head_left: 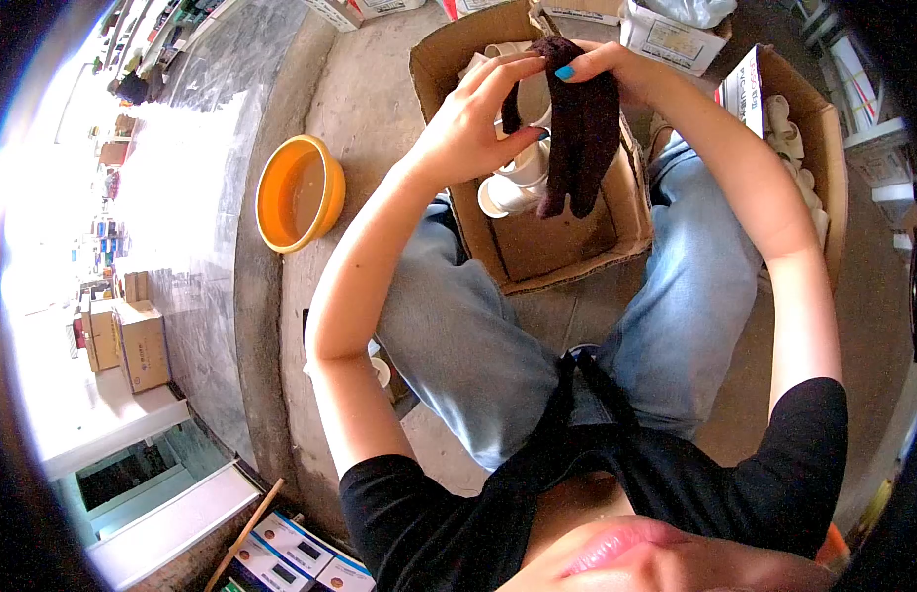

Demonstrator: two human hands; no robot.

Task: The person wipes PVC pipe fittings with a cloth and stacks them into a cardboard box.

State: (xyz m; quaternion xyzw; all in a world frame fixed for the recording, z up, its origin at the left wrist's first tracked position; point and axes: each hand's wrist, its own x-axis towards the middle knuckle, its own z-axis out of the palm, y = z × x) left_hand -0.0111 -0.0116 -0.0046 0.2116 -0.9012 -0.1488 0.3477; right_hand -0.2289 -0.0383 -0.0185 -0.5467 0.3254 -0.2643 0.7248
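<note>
Both of my hands are raised over an open cardboard box [631,212] between my knees. A dark brown knitted glove [582,138] hangs from them, its finger ends pointing down into the box. My right hand [616,74] pinches the glove near its top, thumb laid across the front. The fingers of my left hand [483,113] curl around the glove's left side, with a dark strip of it showing between fingers and thumb. Behind and below the glove, white plastic pipe fittings [508,195] lie in the box, partly hidden by my left hand.
An orange basin [331,197] with cloudy liquid stands on the floor at the left. On the right, another cardboard box [832,178] holds more white fittings. A white box with a plastic bag [676,39] is at the back. Labelled boxes [291,553] sit at bottom left beside a wooden stick [243,533].
</note>
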